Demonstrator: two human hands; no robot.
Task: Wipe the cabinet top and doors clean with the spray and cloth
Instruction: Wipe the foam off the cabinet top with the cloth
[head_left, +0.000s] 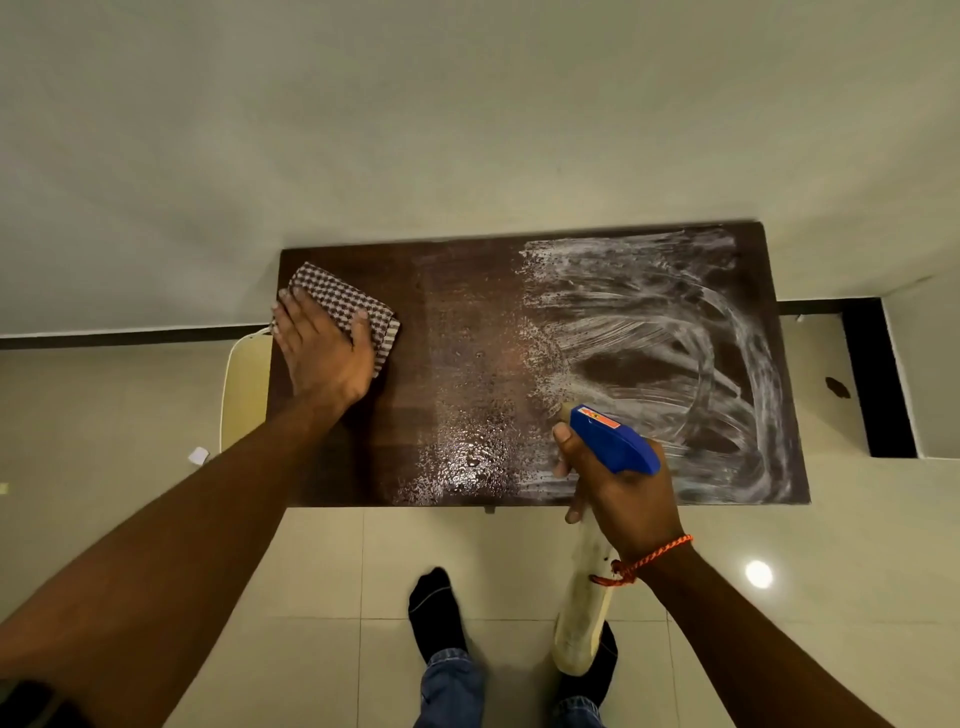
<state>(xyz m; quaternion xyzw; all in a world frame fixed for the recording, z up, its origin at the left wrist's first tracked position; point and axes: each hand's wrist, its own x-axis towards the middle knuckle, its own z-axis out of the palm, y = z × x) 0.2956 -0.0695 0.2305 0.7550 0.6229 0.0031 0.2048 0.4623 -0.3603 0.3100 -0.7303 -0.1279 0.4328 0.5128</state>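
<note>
The dark brown cabinet top (457, 322) lies below me against the wall. Its right half carries white smeared streaks, and its middle is speckled with wet droplets. My left hand (322, 353) presses flat on a folded brown-and-white checked cloth (358, 306) at the top's left end. My right hand (618, 493) grips a spray bottle (613, 441) with a blue trigger head and a white body, held over the front edge with the nozzle pointing at the middle of the top. The cabinet doors are hidden under the top.
A pale wall (467, 130) rises behind the cabinet. A cream object (244, 384) stands against its left side. Beige floor tiles (322, 597) spread in front, where my feet in black socks (436, 613) stand. A dark recess (878, 379) opens at the right.
</note>
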